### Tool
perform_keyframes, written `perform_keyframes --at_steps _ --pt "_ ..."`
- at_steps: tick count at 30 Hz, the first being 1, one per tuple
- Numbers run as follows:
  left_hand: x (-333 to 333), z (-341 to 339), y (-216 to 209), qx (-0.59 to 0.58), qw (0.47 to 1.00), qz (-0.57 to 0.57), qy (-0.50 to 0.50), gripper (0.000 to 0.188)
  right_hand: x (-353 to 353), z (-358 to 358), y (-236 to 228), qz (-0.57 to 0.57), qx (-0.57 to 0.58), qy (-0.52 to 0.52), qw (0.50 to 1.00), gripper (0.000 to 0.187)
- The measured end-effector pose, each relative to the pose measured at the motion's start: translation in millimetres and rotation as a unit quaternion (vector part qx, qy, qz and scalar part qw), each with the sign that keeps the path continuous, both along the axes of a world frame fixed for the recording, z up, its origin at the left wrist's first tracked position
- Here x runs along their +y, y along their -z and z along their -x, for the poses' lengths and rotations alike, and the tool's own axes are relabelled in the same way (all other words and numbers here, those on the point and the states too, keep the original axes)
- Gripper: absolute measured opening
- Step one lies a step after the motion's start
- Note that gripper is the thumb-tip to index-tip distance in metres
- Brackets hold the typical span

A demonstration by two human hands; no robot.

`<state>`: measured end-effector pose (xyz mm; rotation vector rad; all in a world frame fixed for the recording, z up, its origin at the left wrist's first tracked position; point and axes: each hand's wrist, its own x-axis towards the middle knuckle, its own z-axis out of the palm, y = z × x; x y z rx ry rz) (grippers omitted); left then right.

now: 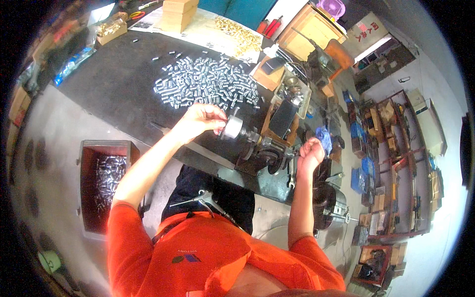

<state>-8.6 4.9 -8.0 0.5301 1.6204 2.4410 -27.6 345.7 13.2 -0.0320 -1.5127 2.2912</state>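
Observation:
At the front edge of the dark bench stands a small machine point(264, 153) with a round metal chuck point(232, 127) at its left end. My left hand point(200, 121) is at the chuck's face, thumb and fingers pinched together; what they hold is hidden. Farther right, my right hand point(311, 154) is closed in a fist on a handle with a crumpled blue wrap point(324, 138) showing beside the fingers. A large heap of short silvery metal sleeves point(208, 81) lies on the bench beyond my left hand.
Brass-coloured parts point(237, 35) lie on white paper near wooden blocks point(178, 15). A crate point(85, 183) of metal pieces stands at lower left. An air blow gun point(205, 199) is at my lap; a wrench point(292, 175) hangs by the machine. Shelves point(398, 168) stand at right.

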Motion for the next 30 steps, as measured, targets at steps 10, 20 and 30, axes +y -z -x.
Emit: perform_keyframes --at_steps 10,20,30 --pt "0.9 -2.9 -4.0 -0.027 1.000 0.004 -0.015 0.009 -4.3 -8.7 3.7 -0.002 0.062 0.008 0.998 0.013" --pt "-4.8 -3.2 -1.1 -0.029 0.999 0.035 -0.027 0.013 5.6 -80.6 77.1 0.070 -0.086 -0.006 0.994 0.017" --pt "-7.9 1.1 -5.0 -0.034 0.997 0.058 -0.032 0.014 -7.3 11.9 17.6 -0.041 0.004 0.061 0.997 0.014"
